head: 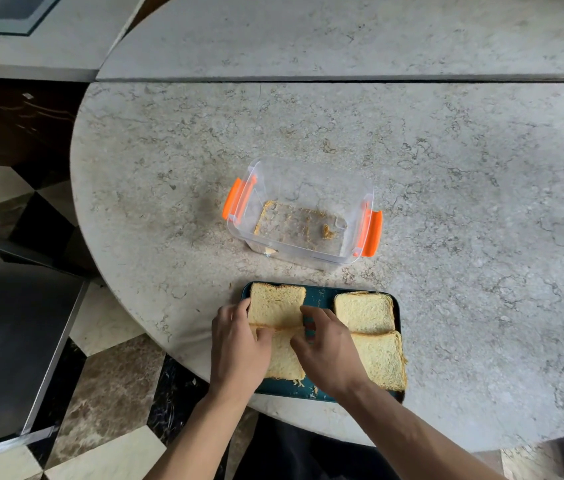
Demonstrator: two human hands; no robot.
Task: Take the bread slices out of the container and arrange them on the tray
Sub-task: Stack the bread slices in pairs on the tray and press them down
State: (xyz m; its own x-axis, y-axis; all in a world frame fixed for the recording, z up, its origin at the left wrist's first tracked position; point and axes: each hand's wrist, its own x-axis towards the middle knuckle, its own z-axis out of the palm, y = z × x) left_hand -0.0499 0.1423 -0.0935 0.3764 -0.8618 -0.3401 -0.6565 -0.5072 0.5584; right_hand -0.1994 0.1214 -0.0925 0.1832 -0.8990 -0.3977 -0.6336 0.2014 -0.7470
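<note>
A dark teal tray [318, 297] lies at the table's near edge with several bread slices on it. The far-left slice [275, 304] is pinched between my left hand [237, 348] at its left edge and my right hand [325, 344] at its right corner. A near-left slice [285, 362] lies partly under both hands. Two more slices sit on the right, one far [365, 311] and one near [382, 362]. The clear plastic container [303, 213] with orange latches stands beyond the tray and holds only crumbs.
The round stone table [446, 168] runs wide to the right and far side. Its rim curves just left of the tray, with checkered floor [111, 386] below. A dark cabinet [14, 358] stands at the left.
</note>
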